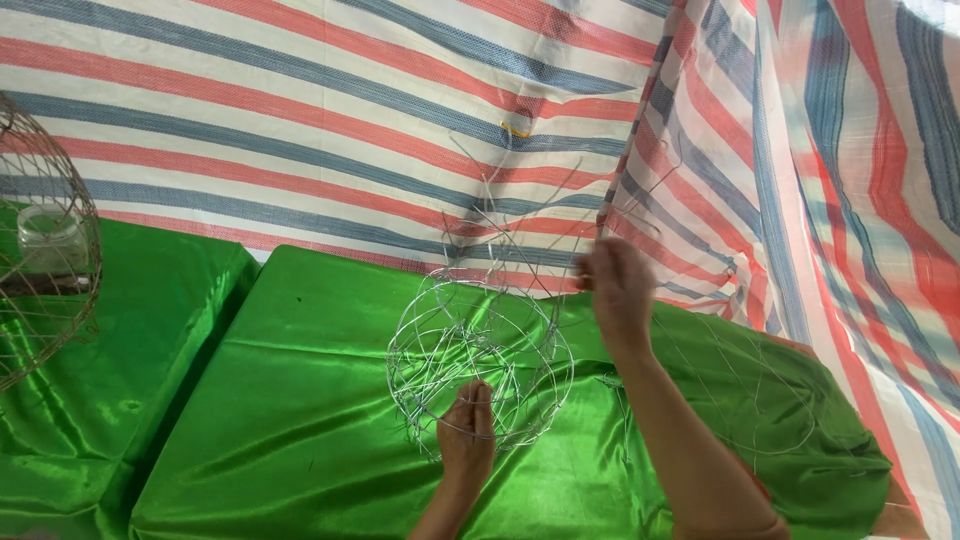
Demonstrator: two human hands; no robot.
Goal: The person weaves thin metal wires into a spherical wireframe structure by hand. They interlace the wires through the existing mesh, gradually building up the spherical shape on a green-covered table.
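So I've got this half-woven wire cage frame [480,350] sitting on the green satin cloth [300,400], about the middle of the frame, a bit below centre; my left hand [467,428] is at its lower rim, fingers pinched together on one of the thin wires near the bottom; my right hand [617,285] is up at the frame's right edge, just right of centre, fingers closed around the loose wire ends [520,215] that stick up and fan out above the round part; those ends poke up in front of the striped tarp [300,100], red, blue and white, hanging across the whole top and right of the picture; over at the left edge there's another wire cage [45,240], more finished looking, with a small clear jar [50,238] inside it, well apart from my hands; a second flat ring of wire [760,390] lies on the cloth at lower right, just past my right forearm.
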